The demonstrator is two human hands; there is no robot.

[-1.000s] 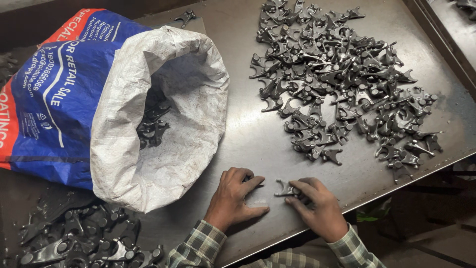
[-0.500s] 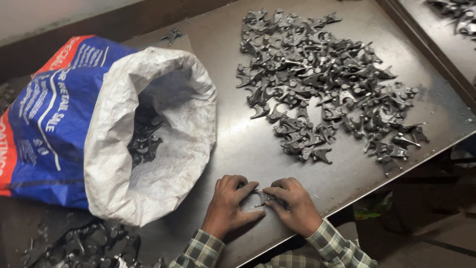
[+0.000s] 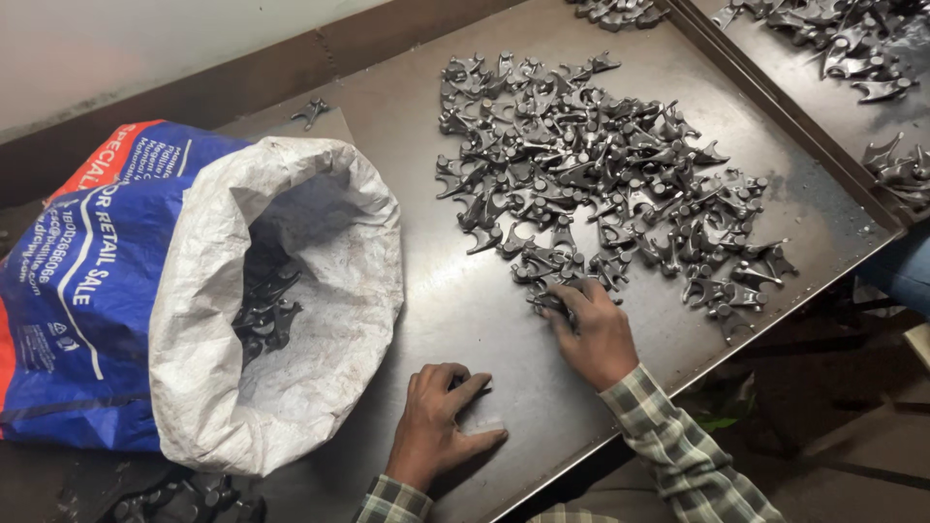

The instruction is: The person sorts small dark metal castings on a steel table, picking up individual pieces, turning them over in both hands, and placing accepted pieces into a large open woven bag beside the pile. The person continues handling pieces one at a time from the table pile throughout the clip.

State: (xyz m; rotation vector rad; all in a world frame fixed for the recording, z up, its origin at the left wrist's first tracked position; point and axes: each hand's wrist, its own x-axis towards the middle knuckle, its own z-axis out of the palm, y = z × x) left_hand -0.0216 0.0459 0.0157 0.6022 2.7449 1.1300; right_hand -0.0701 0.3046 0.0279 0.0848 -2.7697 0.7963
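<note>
Steel-topped workbench (image 3: 465,310); heap of dark forged metal fork-shaped parts (image 3: 601,184) at 1 o'clock. Right hand (image 3: 591,329) pinches part at heap's near edge; left hand (image 3: 441,426) flat, fingers together, covering something dark, grip unclear. Risk: tangled prongs drag neighbours off the edge, nick fingers.

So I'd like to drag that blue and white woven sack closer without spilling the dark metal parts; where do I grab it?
Grip the rolled-back white rim of the woven sack, coming from the table side. It lies on its side with the mouth open, so lifting the rim probably keeps the dark metal parts in.

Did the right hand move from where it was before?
Yes. The right hand left the left hand and reached up the table to the pile of metal parts.
</note>
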